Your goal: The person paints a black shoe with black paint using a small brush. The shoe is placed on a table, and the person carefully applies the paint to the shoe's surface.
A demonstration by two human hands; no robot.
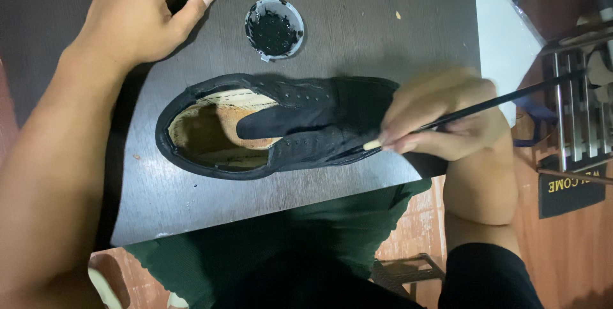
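Brush [485, 106] pinched in right hand [440, 120], tip touching black shoe [281, 127].

Black shoe [281, 127] flat on table, brush [472, 110] touching

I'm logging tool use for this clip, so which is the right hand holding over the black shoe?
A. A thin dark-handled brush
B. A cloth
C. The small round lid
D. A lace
A: the right hand pinches a thin brush whose tip meets the black shoe; the left hand lies on the table.
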